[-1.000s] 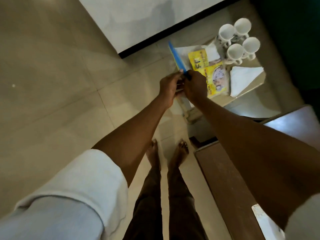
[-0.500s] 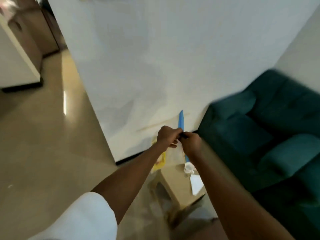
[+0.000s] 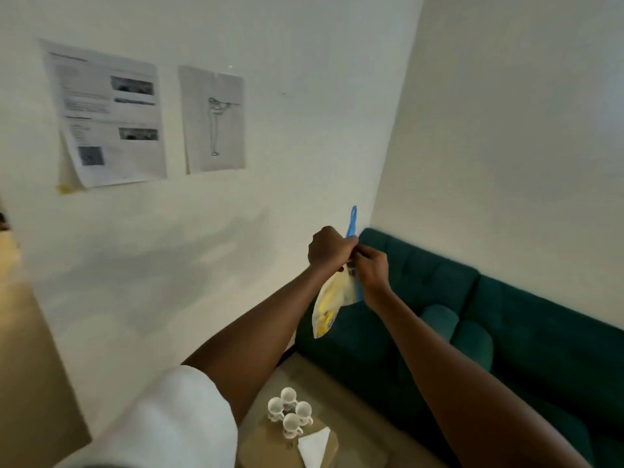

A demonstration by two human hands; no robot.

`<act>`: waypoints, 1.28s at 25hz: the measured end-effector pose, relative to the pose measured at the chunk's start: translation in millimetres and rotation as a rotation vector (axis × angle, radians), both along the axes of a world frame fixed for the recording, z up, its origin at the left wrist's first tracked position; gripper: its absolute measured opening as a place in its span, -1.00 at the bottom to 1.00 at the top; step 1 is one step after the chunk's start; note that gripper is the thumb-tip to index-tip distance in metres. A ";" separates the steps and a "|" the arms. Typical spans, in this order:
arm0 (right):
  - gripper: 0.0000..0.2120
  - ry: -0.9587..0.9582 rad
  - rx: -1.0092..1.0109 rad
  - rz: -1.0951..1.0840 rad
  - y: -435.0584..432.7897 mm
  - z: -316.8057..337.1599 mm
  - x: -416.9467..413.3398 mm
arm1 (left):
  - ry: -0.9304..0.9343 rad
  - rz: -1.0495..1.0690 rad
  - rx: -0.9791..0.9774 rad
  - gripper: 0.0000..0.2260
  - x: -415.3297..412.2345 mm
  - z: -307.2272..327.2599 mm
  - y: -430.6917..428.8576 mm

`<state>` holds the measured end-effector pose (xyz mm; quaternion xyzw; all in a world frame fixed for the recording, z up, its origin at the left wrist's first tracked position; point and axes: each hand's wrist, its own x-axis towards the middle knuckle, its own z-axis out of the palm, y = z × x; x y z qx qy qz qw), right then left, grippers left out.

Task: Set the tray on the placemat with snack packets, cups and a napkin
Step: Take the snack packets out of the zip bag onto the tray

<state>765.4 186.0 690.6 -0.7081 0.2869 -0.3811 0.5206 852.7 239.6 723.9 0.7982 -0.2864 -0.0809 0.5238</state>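
My left hand (image 3: pixel 332 248) and my right hand (image 3: pixel 373 270) are raised together in front of the wall corner. Between them a thin blue tray (image 3: pixel 353 221) stands on edge, its top sticking up above my fingers and its lower end showing under my right hand. A yellow snack packet (image 3: pixel 329 304) hangs down from the grip, below my left hand. Far below, several white cups (image 3: pixel 290 412) stand in a cluster on a tan placemat (image 3: pixel 329 454), with a folded white napkin (image 3: pixel 314 447) beside them.
The placemat lies on a low glass table (image 3: pixel 358 400). A dark teal sofa (image 3: pixel 506 332) with cushions fills the right side. Two paper sheets (image 3: pixel 108 116) hang on the white wall to the left.
My hands rose from the table with the blue tray and a yellow packet. The view swung up from the floor to the wall and sofa; cups and napkin stay on the mat.
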 end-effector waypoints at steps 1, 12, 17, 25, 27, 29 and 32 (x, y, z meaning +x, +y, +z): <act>-0.73 -0.012 0.011 -0.025 -11.5 6.1 -19.0 | -0.013 -0.021 -0.009 -0.71 -20.1 5.1 -12.1; -0.91 0.003 0.158 -0.374 -95.1 20.9 -324.0 | 0.242 -0.520 -0.008 -0.67 -296.4 4.7 -125.2; -0.96 0.028 0.251 -0.449 -123.7 -1.5 -484.9 | 0.104 -0.583 0.087 -0.73 -446.7 -18.7 -154.9; -0.86 0.174 0.275 -0.796 -160.2 -48.0 -679.3 | 0.110 -0.668 0.228 -0.81 -589.4 -72.5 -188.5; -0.84 0.219 0.306 -0.794 -166.8 -46.3 -710.2 | 0.114 -0.721 0.224 -0.80 -607.5 -69.8 -203.6; -0.80 0.283 0.275 -0.830 -167.4 -47.3 -725.7 | 0.083 -0.776 0.236 -0.81 -621.2 -67.8 -215.1; -0.90 0.379 -0.113 -1.059 -165.6 -38.2 -728.4 | 0.079 -0.843 0.241 -0.79 -635.6 -66.8 -232.0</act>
